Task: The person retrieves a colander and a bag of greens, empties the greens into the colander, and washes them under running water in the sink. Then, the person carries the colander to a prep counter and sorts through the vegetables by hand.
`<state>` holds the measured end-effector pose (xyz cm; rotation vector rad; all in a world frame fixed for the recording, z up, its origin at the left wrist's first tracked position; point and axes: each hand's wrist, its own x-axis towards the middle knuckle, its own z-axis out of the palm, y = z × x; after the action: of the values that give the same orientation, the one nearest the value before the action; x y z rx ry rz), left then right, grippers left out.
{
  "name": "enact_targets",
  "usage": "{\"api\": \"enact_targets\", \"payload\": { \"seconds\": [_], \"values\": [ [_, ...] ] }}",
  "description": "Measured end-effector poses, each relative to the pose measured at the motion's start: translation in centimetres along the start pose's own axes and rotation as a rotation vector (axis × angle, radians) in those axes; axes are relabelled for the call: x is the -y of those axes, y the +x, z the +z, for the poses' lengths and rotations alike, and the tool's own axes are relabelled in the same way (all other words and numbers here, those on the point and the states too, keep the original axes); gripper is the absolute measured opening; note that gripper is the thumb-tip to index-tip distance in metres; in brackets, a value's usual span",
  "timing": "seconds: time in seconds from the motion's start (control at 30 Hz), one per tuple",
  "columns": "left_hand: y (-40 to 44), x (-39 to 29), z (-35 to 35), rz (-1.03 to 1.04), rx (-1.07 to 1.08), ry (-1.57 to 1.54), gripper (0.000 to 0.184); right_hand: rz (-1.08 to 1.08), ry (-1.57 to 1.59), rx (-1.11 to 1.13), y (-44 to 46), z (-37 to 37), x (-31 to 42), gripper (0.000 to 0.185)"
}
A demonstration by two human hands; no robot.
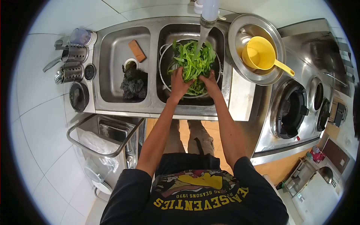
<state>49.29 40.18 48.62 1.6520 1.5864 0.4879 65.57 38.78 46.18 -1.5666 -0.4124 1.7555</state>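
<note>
Green leafy vegetables (pixel 195 58) are heaped in a round metal pot (pixel 162 71) inside the right sink basin. Water (pixel 203 36) runs from the tap (pixel 209 15) onto the leaves. My left hand (pixel 180 83) grips the near left side of the bunch, with its fingertips partly hidden among the leaves. My right hand (pixel 210 81) holds the near right side of the same bunch, its fingers curled into the greens. Both hands are close together over the pot.
The left basin (pixel 112 48) holds an orange-brown block (pixel 137 51) and a dark scrubbing mesh (pixel 134 85). A yellow dipper (pixel 258 53) sits in a steel bowl (pixel 234 37) at the right. Further right is a stove (pixel 290 108); metal utensil holders (pixel 73 72) stand left.
</note>
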Motion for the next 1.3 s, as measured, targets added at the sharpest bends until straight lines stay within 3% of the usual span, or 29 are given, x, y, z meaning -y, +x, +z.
{"api": "enact_targets", "payload": {
  "seconds": [0.07, 0.1, 0.2, 0.27, 0.3, 0.33, 0.4, 0.43, 0.5, 0.57, 0.67, 0.7, 0.73, 0.77, 0.9, 1.0, 1.07, 1.13, 1.2, 1.3],
  "values": [
    [-1.0, -0.2, 0.2, 0.121, -0.140, 0.149, 0.074, -0.105, -0.037, 0.032, -0.7, -0.3, -0.4, 0.091],
    [-1.2, -0.3, 0.1, 0.109, -0.106, 0.219, 0.072, -0.104, -0.047, 0.051, -0.4, -0.5, -0.8, 0.088],
    [-1.2, 0.4, -0.6, 0.100, 0.086, 0.372, 0.068, -0.110, -0.729, -0.074, 3.0, -2.5, -3.6, 0.089],
    [0.2, 1.0, -2.3, -0.105, 0.239, 0.056, 0.067, -0.195, -0.750, -0.133, 2.6, -2.0, -2.4, 0.095],
    [0.7, 1.7, -2.4, -0.109, 0.209, 0.009, 0.066, -0.236, -0.760, -0.160, 2.3, -1.5, -1.7, 0.098],
    [1.2, 2.7, -2.3, -0.112, 0.180, -0.038, 0.066, -0.167, -0.639, -0.148, 2.2, -0.9, -1.4, 0.103],
    [1.2, 5.9, -0.5, 0.081, -0.091, 0.095, 0.066, -0.031, -0.395, -0.119, 2.1, 0.4, -0.7, 0.112],
    [1.1, 6.3, 0.0, -0.002, -0.058, 0.175, 0.078, 0.064, -0.333, -0.128, 1.6, 1.1, -0.1, 0.115],
    [1.3, 6.0, 0.9, -0.344, 0.106, -0.204, 0.087, 0.252, -0.206, -0.148, 1.0, 2.2, 0.5, 0.122],
    [1.3, 4.9, 1.2, -0.602, 0.279, -0.560, 0.103, 0.250, -0.186, -0.117, 2.2, 2.5, -0.3, 0.122],
    [0.8, 1.8, 1.0, -0.611, 0.195, -0.719, 0.098, 0.220, -0.068, -0.036, 2.7, 1.6, -0.6, 0.116],
    [0.2, 0.6, 0.1, -0.478, 0.183, -0.850, 0.092, 0.204, -0.012, -0.004, 3.2, 0.8, -1.2, 0.115],
    [0.2, -0.1, -0.4, -0.428, 0.184, -0.786, 0.090, 0.189, 0.046, 0.029, 1.9, 1.2, 0.2, 0.114],
    [0.4, -0.8, -1.1, -0.376, 0.184, -0.722, 0.089, 0.163, -0.029, -0.105, 0.1, 1.4, 1.5, 0.099],
    [0.3, -1.3, -3.1, -0.345, 0.256, -0.780, 0.088, -0.031, 0.016, 0.044, -1.5, -0.1, 1.8, 0.066],
    [0.8, -1.6, -4.2, -0.273, 0.250, -0.596, 0.086, -0.201, -0.017, 0.128, -1.8, -0.5, 1.1, 0.058],
    [2.1, 3.4, -2.9, -0.189, 0.268, -0.437, 0.085, -0.268, -0.265, 0.016, -1.2, -0.9, 0.0, 0.068],
    [2.0, 4.1, -3.0, -0.217, 0.208, -0.321, 0.086, -0.288, -0.608, -0.152, -1.3, -0.4, 0.1, 0.076],
    [1.5, 3.6, -2.8, -0.309, 0.119, -0.224, 0.084, -0.179, -0.469, -0.058, -0.9, -1.1, -0.1, 0.087],
    [0.1, 3.9, -0.9, -0.194, 0.157, -0.056, 0.104, -0.066, -0.360, -0.054, 1.1, -1.4, -2.6, 0.097]
  ]
}}
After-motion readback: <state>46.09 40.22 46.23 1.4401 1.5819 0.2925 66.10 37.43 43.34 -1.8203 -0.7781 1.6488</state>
